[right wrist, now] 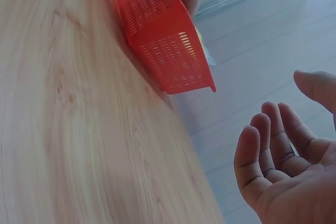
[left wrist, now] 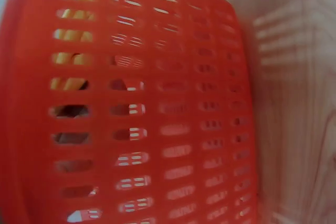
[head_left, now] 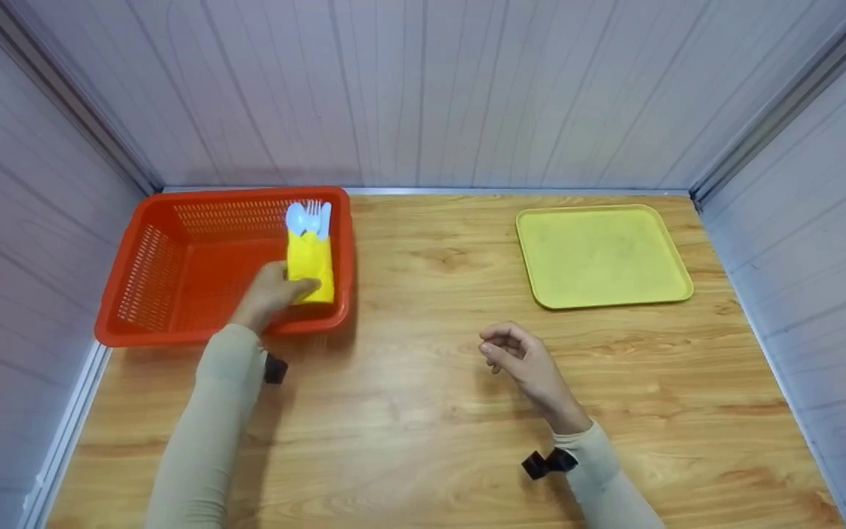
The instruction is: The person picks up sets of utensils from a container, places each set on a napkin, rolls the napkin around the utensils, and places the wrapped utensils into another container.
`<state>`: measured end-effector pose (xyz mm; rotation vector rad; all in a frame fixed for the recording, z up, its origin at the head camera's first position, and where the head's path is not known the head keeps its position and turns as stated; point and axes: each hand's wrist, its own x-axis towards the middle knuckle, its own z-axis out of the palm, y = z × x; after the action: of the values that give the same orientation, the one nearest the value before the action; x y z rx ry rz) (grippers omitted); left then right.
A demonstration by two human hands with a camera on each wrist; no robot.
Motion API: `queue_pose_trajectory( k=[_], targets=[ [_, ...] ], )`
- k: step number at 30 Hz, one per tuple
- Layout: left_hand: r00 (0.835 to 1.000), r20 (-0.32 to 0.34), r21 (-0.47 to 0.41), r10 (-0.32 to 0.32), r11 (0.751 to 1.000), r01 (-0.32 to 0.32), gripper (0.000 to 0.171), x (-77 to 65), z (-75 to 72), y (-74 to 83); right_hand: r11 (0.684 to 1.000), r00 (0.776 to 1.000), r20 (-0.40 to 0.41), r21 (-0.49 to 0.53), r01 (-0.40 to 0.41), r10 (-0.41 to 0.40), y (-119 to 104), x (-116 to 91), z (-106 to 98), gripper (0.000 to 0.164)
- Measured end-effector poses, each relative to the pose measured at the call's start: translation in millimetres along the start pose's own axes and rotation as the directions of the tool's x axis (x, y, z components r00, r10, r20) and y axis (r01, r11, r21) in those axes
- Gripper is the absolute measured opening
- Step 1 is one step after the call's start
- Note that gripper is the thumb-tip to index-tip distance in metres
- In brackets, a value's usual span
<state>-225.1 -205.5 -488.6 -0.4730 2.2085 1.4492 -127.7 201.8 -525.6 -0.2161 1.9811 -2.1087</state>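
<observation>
Left hand (head_left: 270,291) of mine grips a yellow pouch (head_left: 311,266) with white plastic cutlery (head_left: 309,217) poking out, right hand (head_left: 520,360) loosely curled, holding nothing.

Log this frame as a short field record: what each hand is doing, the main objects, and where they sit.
left hand: grips a yellow cutlery pouch with white plastic cutlery sticking out of its top, inside the basket
right hand: loosely curled above the table, holds nothing
orange basket: back left of the table, perforated walls
yellow tray: back right, nothing on it
wooden table: walled on three sides
</observation>
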Motion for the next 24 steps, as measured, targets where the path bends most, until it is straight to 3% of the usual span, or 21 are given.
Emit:
queue_pose_trajectory(
  k=[8,24],
  targets=[
    [0.992,-0.011,0.102,-0.129,0.986,0.130,0.076,11.0,0.6,-1.4,0.999,1.000,0.026,-0.029,0.018,-0.017,3,1,-1,0.034],
    [0.974,0.010,0.128,-0.226,0.966,0.223,0.086,21.2,5.2,-5.6,0.998,0.998,0.047,-0.057,0.034,-0.032,7,1,-1,0.028]
  ],
)
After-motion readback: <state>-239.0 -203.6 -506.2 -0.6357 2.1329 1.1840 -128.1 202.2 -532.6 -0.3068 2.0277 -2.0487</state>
